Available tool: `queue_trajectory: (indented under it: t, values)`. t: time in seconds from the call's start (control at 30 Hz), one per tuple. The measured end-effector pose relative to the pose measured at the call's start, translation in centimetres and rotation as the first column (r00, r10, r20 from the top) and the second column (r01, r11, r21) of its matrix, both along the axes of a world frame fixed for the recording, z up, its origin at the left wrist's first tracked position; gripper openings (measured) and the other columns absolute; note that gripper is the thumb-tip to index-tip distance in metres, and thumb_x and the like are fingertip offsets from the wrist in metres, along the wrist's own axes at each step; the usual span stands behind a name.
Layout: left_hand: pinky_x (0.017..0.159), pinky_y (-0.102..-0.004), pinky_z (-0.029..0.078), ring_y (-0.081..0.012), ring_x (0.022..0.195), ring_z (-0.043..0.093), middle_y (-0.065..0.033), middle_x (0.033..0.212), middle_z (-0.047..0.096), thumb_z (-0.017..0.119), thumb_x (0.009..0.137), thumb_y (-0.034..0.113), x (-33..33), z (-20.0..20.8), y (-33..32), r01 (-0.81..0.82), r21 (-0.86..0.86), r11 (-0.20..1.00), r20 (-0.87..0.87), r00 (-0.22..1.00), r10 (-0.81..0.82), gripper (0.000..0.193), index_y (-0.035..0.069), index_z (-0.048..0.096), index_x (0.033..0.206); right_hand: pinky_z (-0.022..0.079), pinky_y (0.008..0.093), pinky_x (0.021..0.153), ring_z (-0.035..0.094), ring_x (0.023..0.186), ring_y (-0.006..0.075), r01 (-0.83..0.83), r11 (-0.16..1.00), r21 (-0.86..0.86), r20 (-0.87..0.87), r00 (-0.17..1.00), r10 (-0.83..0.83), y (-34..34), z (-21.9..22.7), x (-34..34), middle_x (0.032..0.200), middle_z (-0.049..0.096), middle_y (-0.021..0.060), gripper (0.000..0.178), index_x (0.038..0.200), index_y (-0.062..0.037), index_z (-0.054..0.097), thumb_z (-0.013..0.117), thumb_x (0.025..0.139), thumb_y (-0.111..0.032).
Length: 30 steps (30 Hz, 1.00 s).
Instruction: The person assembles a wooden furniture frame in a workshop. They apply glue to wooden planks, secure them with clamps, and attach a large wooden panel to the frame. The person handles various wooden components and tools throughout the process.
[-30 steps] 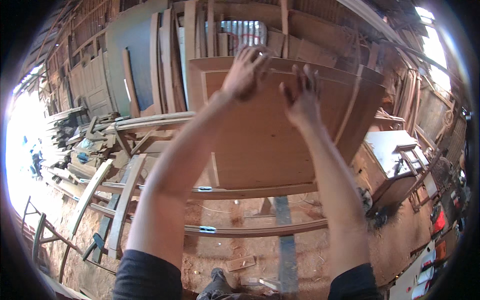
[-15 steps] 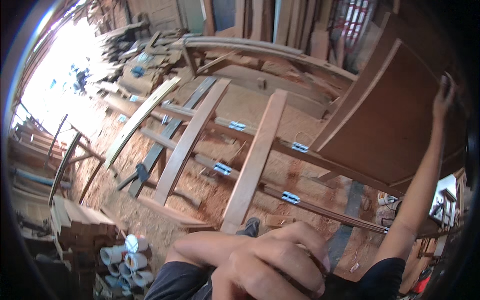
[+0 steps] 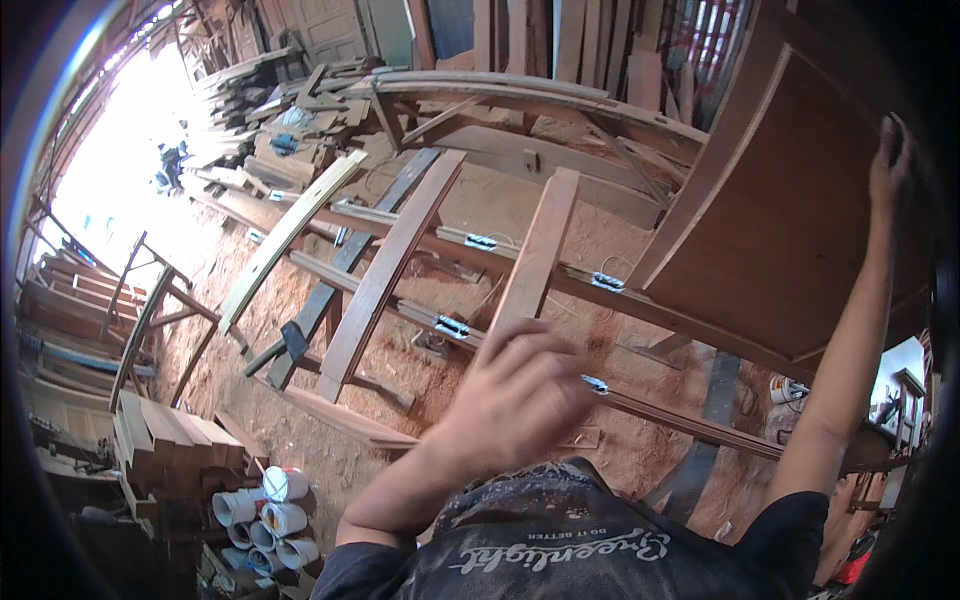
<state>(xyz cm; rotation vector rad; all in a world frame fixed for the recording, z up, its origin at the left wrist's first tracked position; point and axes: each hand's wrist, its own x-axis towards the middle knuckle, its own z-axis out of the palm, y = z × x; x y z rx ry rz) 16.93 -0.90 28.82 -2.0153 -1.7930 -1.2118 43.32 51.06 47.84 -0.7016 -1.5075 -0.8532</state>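
Observation:
My left hand (image 3: 525, 400) is raised in front of my chest, its fingers curled and smeared by motion. It appears over the near end of a reddish-brown wooden board (image 3: 548, 235), part of which it hides. Whether anything lies in its fingers I cannot make out. On my right, my outstretched right hand (image 3: 889, 165) grips the far right edge of a large brown wooden panel (image 3: 790, 215). The panel is tilted up and has a pale strip along its left edge. Its lower side meets the long wooden rails (image 3: 665, 322).
Two more boards, one brown (image 3: 400, 270) and one pale (image 3: 290, 235), lie across the rails. A hammer (image 3: 290, 342) is at the left. White buckets (image 3: 285, 484) and stacked timber (image 3: 165, 440) stand lower left. Scrap wood (image 3: 300, 110) is piled behind; sawdust covers the floor.
My left hand has moved away from close in front of the camera, forward over the board's near end. The right hand stays at the panel's edge. The view has shifted slightly.

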Motion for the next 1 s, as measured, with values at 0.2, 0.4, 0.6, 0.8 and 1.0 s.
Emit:
queue_trajectory:
  t: [0.2,0.4,0.6,0.8,1.0]
  values:
    - [0.089,-0.0435,0.049,-0.0295,0.096,0.065,-0.0077,0.092,0.07,0.072,0.086,0.016,-9.2,-14.7,-2.9,-0.374,-0.458,0.807,-0.169,0.927,0.334,0.014,0.01,0.07,0.098,0.044,0.0451,0.105,0.057,0.124,0.0281,-0.09,0.992,0.09,0.03,0.996,0.088,-1.7,0.3,-0.1,0.127,0.066,0.0085,0.045,0.128,-0.0198,0.066,0.049,0.103,-0.053]
    - [0.114,-0.0521,0.036,-0.0354,0.136,0.048,-0.0103,0.145,0.053,0.076,0.079,0.015,-8.4,-21.9,-7.7,-0.37,-0.533,0.761,-0.403,0.902,0.156,0.068,0.03,0.056,0.143,0.038,0.0478,0.108,0.053,0.125,0.0314,0.017,0.997,0.075,0.018,1.0,-0.018,-4.2,0.2,-0.9,0.125,0.063,0.01,0.04,0.124,-0.0189,0.064,0.054,0.1,-0.05]
    - [0.117,-0.0544,0.032,-0.0369,0.14,0.046,-0.0137,0.144,0.055,0.072,0.08,0.011,-9.6,-18.1,-3.2,-0.025,-0.336,0.941,-0.247,0.967,-0.062,0.057,0.018,0.061,0.135,0.035,0.0516,0.107,0.049,0.124,0.0377,0.037,0.992,0.121,-0.049,0.998,-0.031,-4.8,-0.4,-1.2,0.12,0.059,0.0172,0.028,0.118,-0.0106,0.06,0.058,0.101,-0.032]
    - [0.094,-0.0358,0.047,-0.0269,0.107,0.062,-0.0156,0.113,0.065,0.055,0.104,0.034,-13.2,-2.7,9.9,-0.321,0.355,0.878,0.532,0.842,0.093,0.041,-0.003,0.06,0.121,0.038,0.0478,0.107,0.054,0.125,0.0271,-0.014,0.99,0.14,0.025,1.0,0.011,-4.1,0.5,-0.7,0.123,0.064,0.0048,0.042,0.128,-0.0216,0.061,0.05,0.102,-0.054]
    - [0.092,-0.0319,0.046,-0.0195,0.103,0.059,-0.0123,0.116,0.063,0.051,0.102,0.057,-17.0,12.0,14.6,-0.492,0.649,0.581,0.65,0.755,-0.087,0.071,-0.01,0.057,0.127,0.039,0.0476,0.106,0.054,0.124,0.0279,0.154,0.983,0.098,0.014,0.988,-0.157,-5.0,0.4,-0.4,0.123,0.064,0.005,0.037,0.124,-0.0212,0.063,0.053,0.102,-0.049]
